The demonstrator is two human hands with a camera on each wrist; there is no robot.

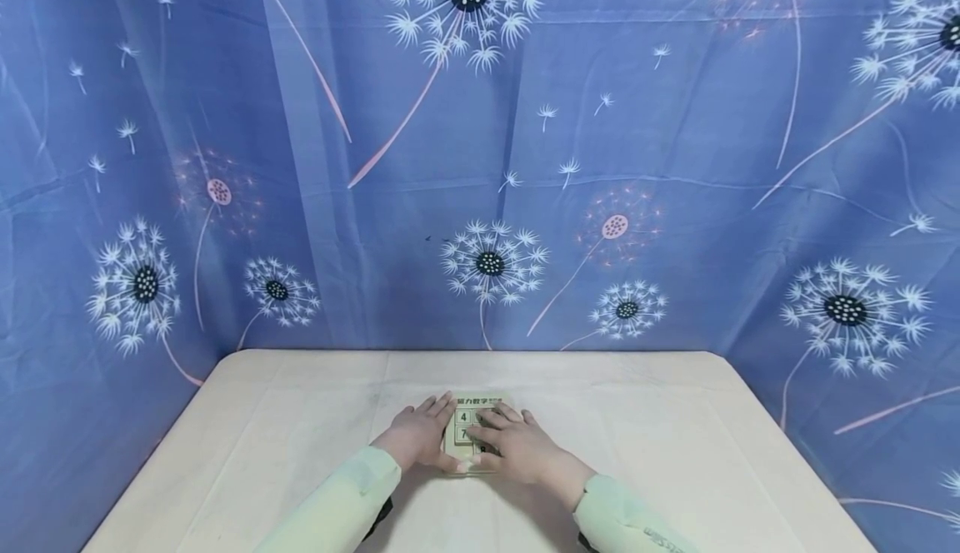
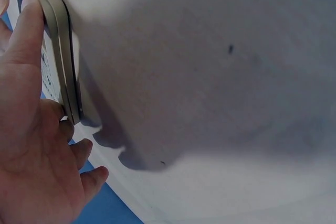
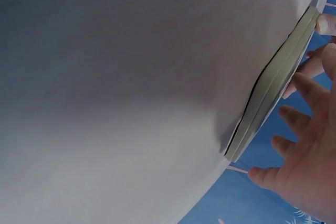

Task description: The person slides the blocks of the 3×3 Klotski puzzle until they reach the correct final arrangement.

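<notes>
A pale green number slide puzzle [image 1: 449, 440] lies on the table between both hands, with Chinese lettering along its far edge and tiles such as 4 and 7 showing. My left hand [image 1: 422, 435] holds it by the left side, thumb on the near edge and fingers at the far left corner. In the left wrist view, that thumb [image 2: 30, 30] lies over the puzzle's rim [image 2: 62, 51]. My right hand [image 1: 517, 447] spreads its fingers over the tiles and covers several of them. From the right wrist, the puzzle's thick side [image 3: 270, 87] shows beside the loosely extended fingers [image 3: 296, 119].
A cream cloth covers the table [image 1: 262, 445], which has rounded far corners. Blue curtains [image 1: 420, 286] with dandelion prints stand behind it and along both sides. Light green sleeves [image 1: 337, 499] cover both forearms.
</notes>
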